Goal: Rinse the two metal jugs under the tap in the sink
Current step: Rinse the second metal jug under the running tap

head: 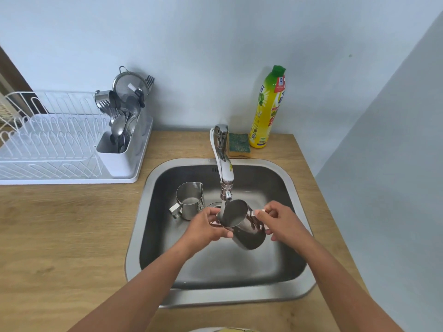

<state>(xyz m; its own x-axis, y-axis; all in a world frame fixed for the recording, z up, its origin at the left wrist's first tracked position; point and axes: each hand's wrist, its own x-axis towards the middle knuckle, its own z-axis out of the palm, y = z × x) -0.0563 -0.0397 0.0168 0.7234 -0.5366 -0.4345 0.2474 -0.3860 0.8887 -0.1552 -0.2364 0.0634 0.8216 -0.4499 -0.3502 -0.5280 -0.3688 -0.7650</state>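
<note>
A metal jug (244, 226) hangs tilted under the tap (225, 168), its mouth facing the spout, and a stream of water runs into it. My left hand (208, 226) grips its rim side. My right hand (279, 220) holds its handle on the right. The second metal jug (190, 200) stands upright on the floor of the steel sink (297, 240), at the back left, its handle pointing to the front left; it appears to hold a little water.
A white dish rack (55, 149) with a cutlery holder full of spoons, forks and a strainer stands on the wooden counter at the left. Behind the sink, right of the tap, lie a green-and-yellow sponge (239, 144) and a yellow dish-soap bottle (267, 109). A wall closes in at the right.
</note>
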